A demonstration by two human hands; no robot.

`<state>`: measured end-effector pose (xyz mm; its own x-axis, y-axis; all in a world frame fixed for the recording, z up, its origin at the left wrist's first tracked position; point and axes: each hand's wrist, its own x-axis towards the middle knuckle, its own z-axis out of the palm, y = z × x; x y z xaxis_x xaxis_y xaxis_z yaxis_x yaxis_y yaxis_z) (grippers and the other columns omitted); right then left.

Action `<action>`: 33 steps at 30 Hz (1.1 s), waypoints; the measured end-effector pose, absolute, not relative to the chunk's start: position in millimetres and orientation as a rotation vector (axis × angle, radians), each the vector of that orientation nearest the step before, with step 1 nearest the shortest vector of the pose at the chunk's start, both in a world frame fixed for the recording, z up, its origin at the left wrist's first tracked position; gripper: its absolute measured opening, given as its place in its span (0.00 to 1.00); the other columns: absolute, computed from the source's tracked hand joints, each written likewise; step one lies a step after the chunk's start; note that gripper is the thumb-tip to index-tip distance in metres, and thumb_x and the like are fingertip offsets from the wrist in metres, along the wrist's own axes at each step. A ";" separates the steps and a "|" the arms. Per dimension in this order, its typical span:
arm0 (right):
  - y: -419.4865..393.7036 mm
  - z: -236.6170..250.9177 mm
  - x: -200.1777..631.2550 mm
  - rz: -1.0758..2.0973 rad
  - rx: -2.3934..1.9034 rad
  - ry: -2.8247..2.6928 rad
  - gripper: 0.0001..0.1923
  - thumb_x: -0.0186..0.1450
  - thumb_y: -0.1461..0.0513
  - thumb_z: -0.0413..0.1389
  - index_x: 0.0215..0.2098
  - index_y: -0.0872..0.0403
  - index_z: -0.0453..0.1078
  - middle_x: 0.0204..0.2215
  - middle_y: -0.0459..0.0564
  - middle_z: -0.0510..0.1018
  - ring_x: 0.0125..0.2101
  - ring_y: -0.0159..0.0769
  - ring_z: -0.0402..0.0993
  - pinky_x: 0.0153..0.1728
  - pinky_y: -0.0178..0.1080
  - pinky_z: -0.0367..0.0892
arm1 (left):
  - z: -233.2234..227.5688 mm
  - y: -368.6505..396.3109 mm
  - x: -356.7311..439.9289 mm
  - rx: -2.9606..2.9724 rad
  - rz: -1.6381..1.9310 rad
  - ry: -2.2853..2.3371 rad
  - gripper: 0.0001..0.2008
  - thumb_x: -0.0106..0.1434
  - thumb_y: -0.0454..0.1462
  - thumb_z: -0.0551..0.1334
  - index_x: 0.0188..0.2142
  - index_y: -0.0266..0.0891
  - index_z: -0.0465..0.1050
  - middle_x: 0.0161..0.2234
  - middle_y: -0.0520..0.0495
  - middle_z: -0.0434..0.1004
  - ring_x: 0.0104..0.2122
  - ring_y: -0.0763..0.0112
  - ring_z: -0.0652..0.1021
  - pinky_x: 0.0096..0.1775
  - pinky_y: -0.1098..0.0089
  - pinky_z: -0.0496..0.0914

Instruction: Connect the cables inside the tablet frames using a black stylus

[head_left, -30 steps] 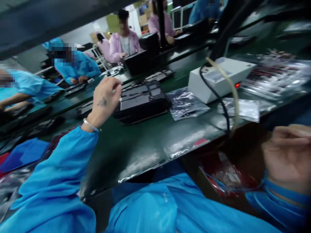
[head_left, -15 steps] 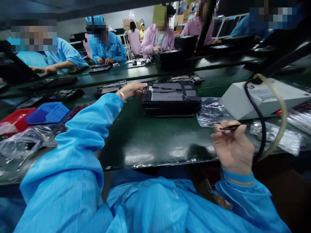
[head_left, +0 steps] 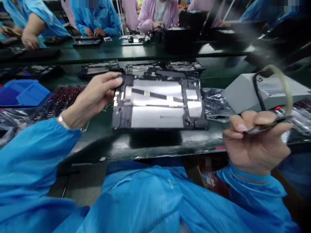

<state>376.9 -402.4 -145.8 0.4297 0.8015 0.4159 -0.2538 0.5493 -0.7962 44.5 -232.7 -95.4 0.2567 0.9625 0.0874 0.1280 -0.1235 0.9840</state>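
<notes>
My left hand (head_left: 93,97) grips the upper left corner of an opened tablet (head_left: 157,118), thumb on its face. The tablet shows silver battery panels, dark strips and a black frame. It is tilted toward me above the green bench (head_left: 116,147), with a dark reflection below it. At the right, my right hand (head_left: 257,150) is raised palm up, fingers closed around thin dark tweezers (head_left: 262,128), slightly blurred. The tweezers are apart from the tablet.
Several opened tablets (head_left: 99,68) lie behind mine. A grey box-shaped device (head_left: 240,97) with a looped cable (head_left: 289,87) and plastic bags (head_left: 216,105) are at right. A blue bin (head_left: 26,92) stands left. Co-workers' hands (head_left: 93,32) work across the bench.
My left hand has drawn the tablet up and toward me, tilting its face into view. My right hand has moved right and a little nearer, still holding the tweezers. The view has dipped.
</notes>
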 end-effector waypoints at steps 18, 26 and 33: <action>-275.1 -174.5 279.4 1.116 -1.029 -1.388 0.15 0.63 0.50 0.66 0.35 0.54 0.77 0.31 0.44 0.78 0.32 0.29 0.81 0.39 0.34 0.81 | -158.5 -270.9 -28.5 1.531 0.384 1.265 0.20 0.65 0.52 0.64 0.51 0.45 0.70 0.32 0.50 0.79 0.27 0.69 0.78 0.25 0.74 0.72; -289.7 -168.3 280.2 0.967 -1.119 -1.640 0.13 0.67 0.51 0.62 0.35 0.51 0.78 0.33 0.46 0.78 0.33 0.32 0.79 0.39 0.36 0.79 | -146.5 -281.1 -9.9 3.046 0.177 1.269 0.18 0.75 0.47 0.50 0.52 0.40 0.69 0.44 0.39 0.76 0.42 0.49 0.77 0.37 0.59 0.68; -291.3 -161.8 279.1 0.840 -1.158 -1.842 0.13 0.68 0.51 0.61 0.35 0.52 0.77 0.34 0.47 0.80 0.34 0.33 0.77 0.31 0.33 0.74 | -162.3 -285.2 19.4 3.112 0.076 1.002 0.15 0.74 0.42 0.54 0.55 0.37 0.69 0.45 0.40 0.75 0.40 0.55 0.76 0.38 0.60 0.67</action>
